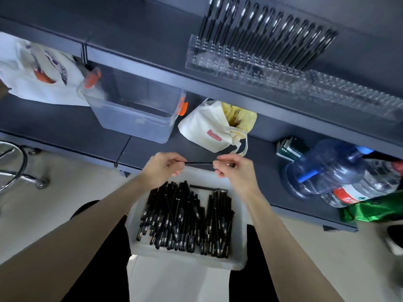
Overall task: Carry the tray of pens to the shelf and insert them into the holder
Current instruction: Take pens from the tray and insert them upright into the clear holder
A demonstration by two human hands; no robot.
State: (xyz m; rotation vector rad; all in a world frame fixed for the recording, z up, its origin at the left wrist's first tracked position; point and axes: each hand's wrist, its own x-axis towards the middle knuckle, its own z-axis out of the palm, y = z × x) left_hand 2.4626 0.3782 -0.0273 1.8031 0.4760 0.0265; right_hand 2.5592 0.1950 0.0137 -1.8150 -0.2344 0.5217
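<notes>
Both hands (162,165) (231,168) pinch one pen (198,163) lying level, left-to-right, above the tray (237,261)

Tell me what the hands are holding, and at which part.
Both hold one black pen: the left hand pinches its left end, the right hand its right end.

The tray (187,261) is made of white plastic, smooth and dull. The pens (185,216) laid in it are seen as shiny black plastic with bright metal rings. Far beyond the tray, a holder (239,62) of clear, shiny plastic is set on a dark, dull shelf (152,33). Just beyond the tray a soft cloth bag (202,129) is seen, and to the tray's right a blue see-through plastic jug (327,166).
</notes>
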